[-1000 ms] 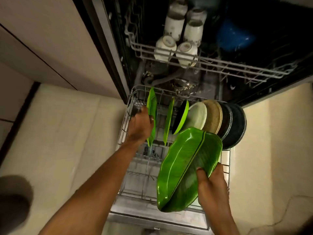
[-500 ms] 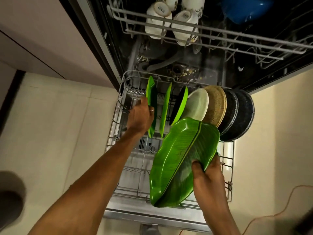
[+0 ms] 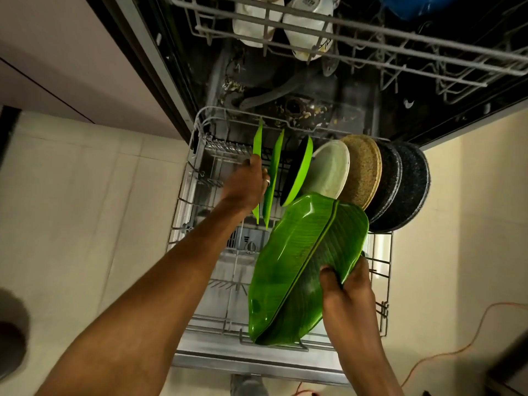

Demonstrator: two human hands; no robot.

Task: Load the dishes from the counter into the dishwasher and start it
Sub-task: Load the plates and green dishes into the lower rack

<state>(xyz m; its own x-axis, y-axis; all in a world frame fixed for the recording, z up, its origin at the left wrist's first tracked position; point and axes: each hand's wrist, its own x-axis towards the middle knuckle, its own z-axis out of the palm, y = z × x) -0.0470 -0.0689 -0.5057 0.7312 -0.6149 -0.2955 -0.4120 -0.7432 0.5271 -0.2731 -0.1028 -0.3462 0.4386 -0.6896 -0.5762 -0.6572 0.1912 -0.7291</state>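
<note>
The dishwasher's lower rack [image 3: 183,195] is pulled out below me. My right hand [image 3: 347,290] grips the edge of a large green leaf-shaped plate [image 3: 297,261], held tilted over the rack's front half. My left hand [image 3: 247,184] reaches into the back left of the rack and rests against a thin green leaf plate [image 3: 258,144] standing on edge. A second green leaf plate [image 3: 276,158] stands just to its right. Beside them stand a green-rimmed black plate [image 3: 300,170], a white plate [image 3: 331,170], a tan plate [image 3: 364,172] and two dark speckled plates [image 3: 405,184].
The upper rack [image 3: 371,38] overhangs at the top, holding white cups [image 3: 307,35] upside down and a blue dish [image 3: 411,7]. Cream floor tiles lie on both sides. An orange cable [image 3: 468,332] runs across the floor at the right. A dark round object [image 3: 11,347] sits bottom left.
My view has shifted closer and lower over the lower rack. My left hand stays at the leftmost green plate, which now stands more upright. My right hand keeps the big leaf plate.
</note>
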